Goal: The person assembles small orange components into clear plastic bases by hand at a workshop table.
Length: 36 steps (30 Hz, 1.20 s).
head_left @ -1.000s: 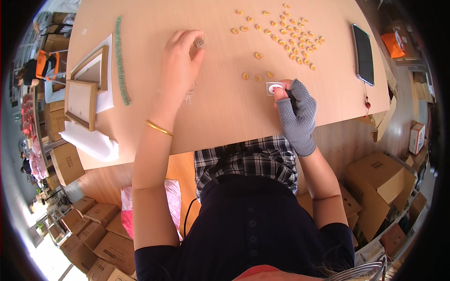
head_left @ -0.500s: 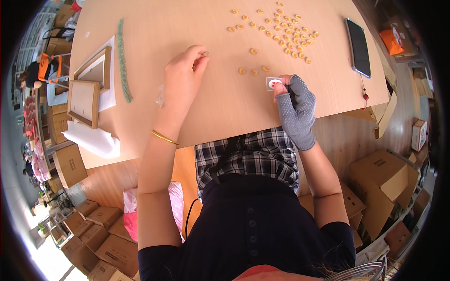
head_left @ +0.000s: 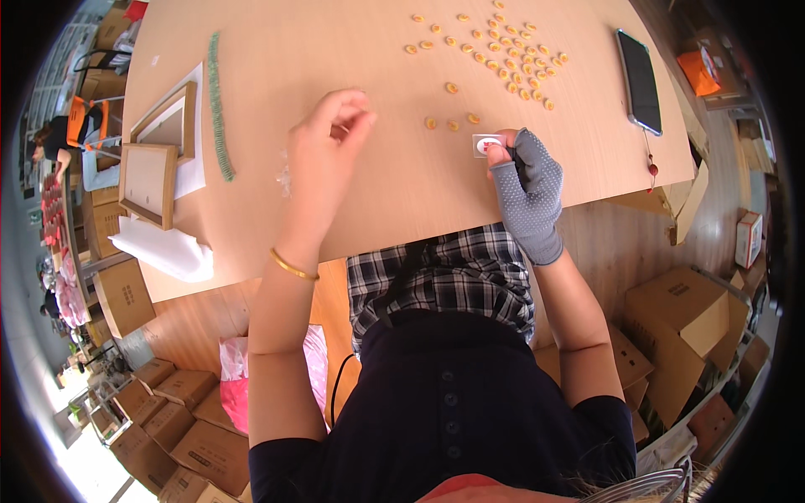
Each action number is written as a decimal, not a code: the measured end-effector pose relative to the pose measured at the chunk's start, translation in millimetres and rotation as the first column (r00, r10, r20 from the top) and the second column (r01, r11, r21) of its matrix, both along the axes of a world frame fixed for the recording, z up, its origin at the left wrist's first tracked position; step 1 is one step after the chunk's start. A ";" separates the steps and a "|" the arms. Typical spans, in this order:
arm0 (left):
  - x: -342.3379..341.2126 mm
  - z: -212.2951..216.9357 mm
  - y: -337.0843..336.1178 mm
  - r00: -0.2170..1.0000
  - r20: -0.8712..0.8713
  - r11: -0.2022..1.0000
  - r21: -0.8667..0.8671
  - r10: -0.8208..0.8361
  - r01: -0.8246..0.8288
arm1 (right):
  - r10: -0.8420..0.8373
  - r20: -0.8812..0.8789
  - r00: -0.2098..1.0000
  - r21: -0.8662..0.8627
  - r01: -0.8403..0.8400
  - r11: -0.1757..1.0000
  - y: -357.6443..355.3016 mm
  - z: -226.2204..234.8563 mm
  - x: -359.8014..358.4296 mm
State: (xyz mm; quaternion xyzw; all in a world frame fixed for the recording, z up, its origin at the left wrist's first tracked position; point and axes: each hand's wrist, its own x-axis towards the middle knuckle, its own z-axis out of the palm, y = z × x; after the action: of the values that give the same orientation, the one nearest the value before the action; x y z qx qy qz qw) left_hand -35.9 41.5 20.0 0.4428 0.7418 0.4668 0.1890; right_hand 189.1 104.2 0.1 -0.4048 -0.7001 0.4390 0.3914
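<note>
My bare left hand [head_left: 329,134], a gold bangle at its wrist, hovers over the table left of centre. Its fingers are curled with thumb and forefinger close together; whatever they hold is hidden. Beside that wrist lie small clear plastic bits [head_left: 284,178]. On my right hand [head_left: 528,189] is a grey dotted fingerless glove. Thumb and fingers there pinch a small clear square packet [head_left: 478,152] with a white round label and red print. Just beyond the packet sit a few small orange-yellow oval pieces [head_left: 453,126], and many more [head_left: 513,64] are scattered farther back.
Along the left side run a green bead-like strip [head_left: 217,109], two wooden frames [head_left: 148,184] and a white sheet [head_left: 159,249]. A phone [head_left: 640,84] with a beaded strap lies at the right. Cardboard boxes [head_left: 214,453] stand on the floor both sides.
My left hand has shifted slightly down and left and turned a little; the tiny shiny thing at its fingertips no longer shows. My right hand stays nearly still with the packet.
</note>
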 end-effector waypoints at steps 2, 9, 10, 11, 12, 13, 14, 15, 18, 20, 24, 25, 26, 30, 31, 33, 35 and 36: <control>18.5 -1.7 -17.2 0.995 0.082 0.998 -0.025 -0.061 0.063 | -0.007 -0.031 0.999 -0.002 0.007 1.000 -0.5 -0.8 0.3; 46.7 -22.0 -38.7 0.958 -0.214 0.981 -0.009 -0.191 0.194 | 0.006 -0.012 1.000 0.005 -0.006 1.000 0.2 2.5 -2.2; 45.9 -21.7 -40.2 0.958 -0.212 0.981 -0.010 -0.192 0.194 | 0.017 -0.001 1.000 0.016 -0.017 1.000 0.7 0.4 -1.9; 45.3 -19.9 -42.4 0.975 -0.156 0.987 -0.012 -0.160 0.160 | 0.029 0.010 1.000 0.027 -0.029 0.999 0.9 -0.8 -1.3; 44.0 -18.6 -44.2 0.987 -0.097 0.991 -0.017 -0.130 0.129 | 0.025 0.013 1.000 0.024 -0.025 0.999 0.7 -1.2 -0.6; 41.6 -16.9 -46.7 0.986 -0.093 0.991 -0.019 -0.135 0.133 | 0.017 0.014 1.000 0.060 -0.018 0.998 0.5 -0.7 0.2; 38.7 -15.0 -49.5 0.989 -0.062 0.990 -0.045 -0.134 0.131 | 0.009 0.015 1.000 0.095 -0.011 0.995 0.4 0.2 1.0; 36.4 -13.5 -52.2 0.992 -0.033 0.990 -0.072 -0.125 0.122 | 0.013 0.016 1.000 0.092 -0.014 0.996 -0.2 3.1 0.1; 37.4 -14.8 -52.5 0.967 -0.151 0.978 0.000 -0.204 0.206 | 0.075 0.109 0.991 0.066 -0.083 0.994 -1.0 5.3 -3.5; 37.5 -15.2 -48.3 0.936 -0.238 0.962 0.029 -0.259 0.273 | 0.169 0.177 0.970 0.294 -0.216 0.931 -1.6 -3.8 -9.3; 35.6 -22.4 -45.5 0.872 -0.384 0.928 0.085 -0.305 0.362 | 0.170 0.328 0.929 0.349 -0.287 0.892 -11.7 -5.3 -21.6; 35.5 -22.4 -45.1 0.875 -0.375 0.928 0.086 -0.306 0.361 | 0.155 0.357 0.921 0.365 -0.290 0.885 -11.8 -5.0 -23.6; 35.8 -20.8 -45.2 0.865 -0.386 0.920 0.090 -0.321 0.381 | 0.156 0.365 0.918 0.360 -0.294 0.886 -11.4 -4.2 -23.7; 36.2 -18.3 -44.7 0.843 -0.409 0.905 0.084 -0.350 0.417 | 0.210 0.435 0.876 0.309 -0.364 0.879 -10.0 0.9 -26.1; 36.4 -18.8 -45.4 0.846 -0.403 0.906 0.083 -0.350 0.414 | 0.215 0.442 0.871 0.306 -0.371 0.877 -9.9 2.4 -27.0; 37.2 -20.3 -46.4 0.845 -0.416 0.912 0.078 -0.336 0.402 | 0.222 0.455 0.862 0.289 -0.379 0.879 -10.4 4.7 -27.6; 37.1 -21.0 -46.1 0.841 -0.415 0.908 0.077 -0.346 0.411 | 0.229 0.469 0.853 0.272 -0.386 0.881 -9.6 5.1 -28.4; 36.9 -21.6 -46.0 0.834 -0.421 0.903 0.076 -0.356 0.423 | 0.244 0.466 0.850 0.256 -0.393 0.883 -8.9 5.0 -28.9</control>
State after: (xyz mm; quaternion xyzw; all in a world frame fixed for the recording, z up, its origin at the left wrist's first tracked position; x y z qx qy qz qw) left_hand 1.1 -4.4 -1.6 0.6844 0.6168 0.3787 0.0881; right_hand 160.2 95.3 5.1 -0.2919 -0.8911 0.2724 0.2158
